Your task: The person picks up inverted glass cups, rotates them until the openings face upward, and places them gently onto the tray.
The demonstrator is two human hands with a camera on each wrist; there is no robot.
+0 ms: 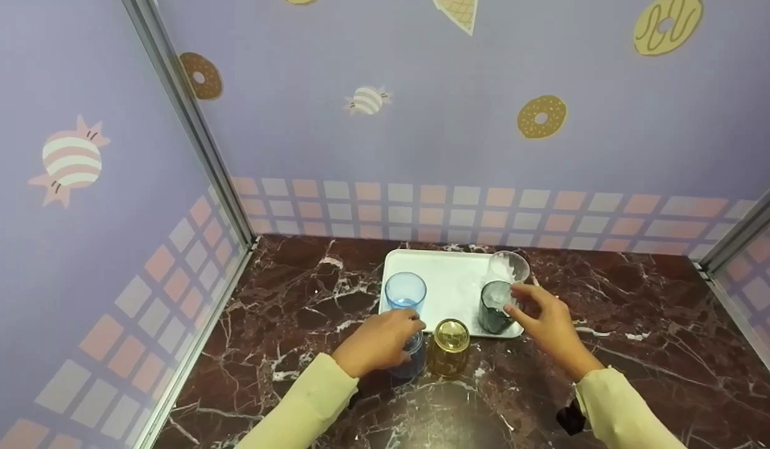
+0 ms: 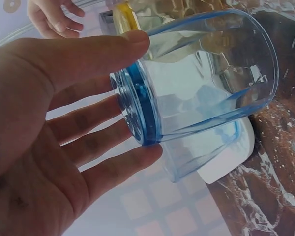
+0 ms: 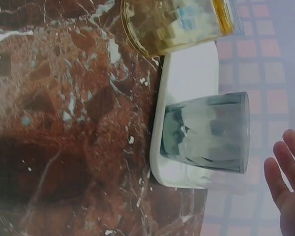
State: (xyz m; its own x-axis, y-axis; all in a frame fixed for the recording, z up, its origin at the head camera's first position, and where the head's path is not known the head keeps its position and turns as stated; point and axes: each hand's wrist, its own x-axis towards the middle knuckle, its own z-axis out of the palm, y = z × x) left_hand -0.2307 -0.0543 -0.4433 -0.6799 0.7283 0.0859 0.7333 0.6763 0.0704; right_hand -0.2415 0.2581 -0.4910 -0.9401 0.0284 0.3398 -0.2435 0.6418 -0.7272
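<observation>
My left hand (image 1: pixel 381 340) holds an upside-down blue glass (image 2: pixel 211 78) by its base, thumb on one side and fingers on the other. The glass's rim points down to the table in front of the tray. Beside it stands a yellow glass (image 1: pixel 450 355), also upside down. A second blue glass (image 1: pixel 404 288) is upright on the white tray (image 1: pixel 453 293), at the left. My right hand (image 1: pixel 550 327) hovers with spread fingers near the rim of an upright grey glass (image 3: pixel 211 132) at the tray's front right. In the right wrist view its fingers are apart from that glass.
A clear glass (image 1: pixel 515 265) stands at the tray's back right corner, behind the grey one. The dark red marble-patterned table (image 1: pixel 297 299) ends at a purple wall (image 1: pixel 447 143) at the back, with another panel (image 1: pixel 110 262) on the left.
</observation>
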